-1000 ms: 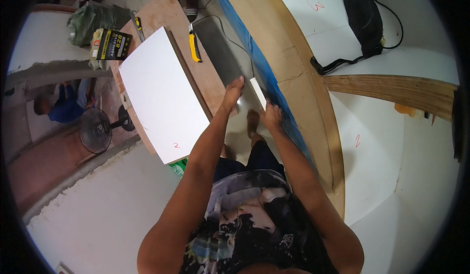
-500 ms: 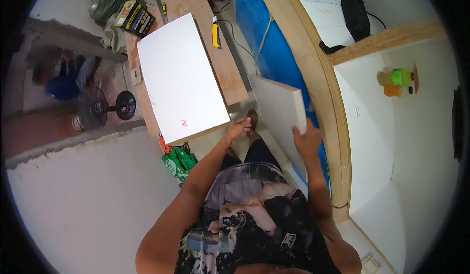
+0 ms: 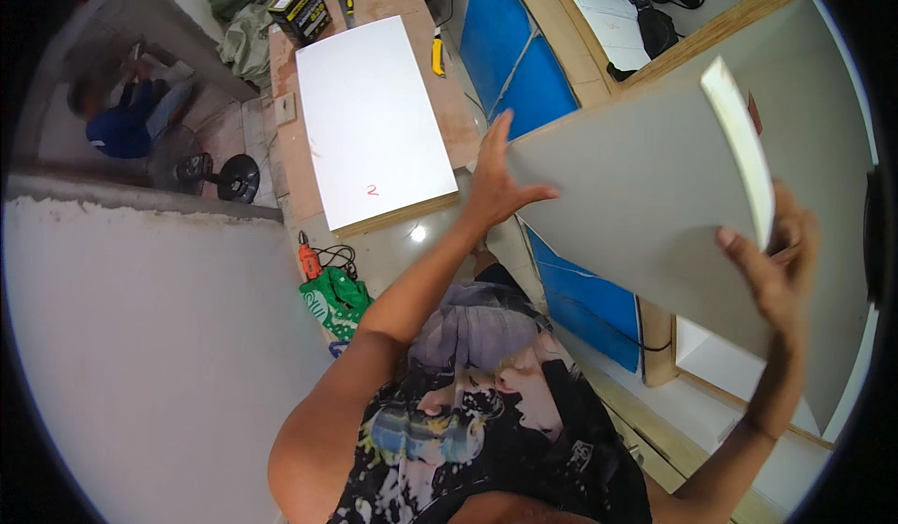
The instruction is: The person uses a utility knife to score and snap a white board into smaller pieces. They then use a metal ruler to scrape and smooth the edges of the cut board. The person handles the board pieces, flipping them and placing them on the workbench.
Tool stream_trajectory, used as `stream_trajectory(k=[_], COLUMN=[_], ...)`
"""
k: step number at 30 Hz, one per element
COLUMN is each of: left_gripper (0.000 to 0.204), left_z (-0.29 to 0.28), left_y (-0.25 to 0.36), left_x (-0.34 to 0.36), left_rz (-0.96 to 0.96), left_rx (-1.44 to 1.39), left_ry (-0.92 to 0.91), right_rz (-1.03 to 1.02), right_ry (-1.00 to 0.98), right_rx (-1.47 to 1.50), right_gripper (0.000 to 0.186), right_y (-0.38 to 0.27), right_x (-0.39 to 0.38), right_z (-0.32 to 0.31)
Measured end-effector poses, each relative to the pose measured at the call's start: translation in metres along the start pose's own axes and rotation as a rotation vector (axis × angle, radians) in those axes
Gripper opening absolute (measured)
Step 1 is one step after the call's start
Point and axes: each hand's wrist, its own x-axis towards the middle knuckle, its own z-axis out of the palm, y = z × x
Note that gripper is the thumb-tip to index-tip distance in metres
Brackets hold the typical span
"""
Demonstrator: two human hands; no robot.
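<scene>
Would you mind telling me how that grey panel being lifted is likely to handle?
The grey panel probably stays stiff: it spans both hands without visible sag. It may be slippery, since its face looks smooth and the left hand only presses flat. Its breadth suggests awkward balance at the right hand.

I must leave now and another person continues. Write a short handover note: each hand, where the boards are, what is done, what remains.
Left hand: open palm and spread fingers pressed on the near edge of the grey panel, steadying it.
Right hand: grips the panel's far end, fingers wrapped over its pale edge.
Grey panel: lifted off any surface, tilted, held between both hands above the blue sheet.
White board: lies flat on the wooden workbench, with a red mark near its front edge.
Done: panel picked up.
Left: it is not yet set down anywhere; the pictures show no spot for it.
</scene>
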Motion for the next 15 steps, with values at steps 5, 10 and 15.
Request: stream_trajectory(k=[5,10,15], left_gripper=[0.086,0.069,0.07], left_z=[-0.086,-0.145,-0.202], left_y=[0.057,0.052,0.006], left_x=[0.008,-0.008,0.005], left_rz=[0.024,0.003,0.046], left_rx=[-0.19,-0.245,-0.088], left_ry=[-0.135,0.201,0.38], right_rz=[-0.054,-0.559,-0.914], right_ry=[-0.024,-0.059,-0.464], right_rx=[0.041,0.07,0.325], right_gripper=[0.078,0.062,0.046], right_y=[-0.076,-0.151,-0.209], right_x=[0.051,0.12,0.192], right_z=[-0.046,-0.025,0.007])
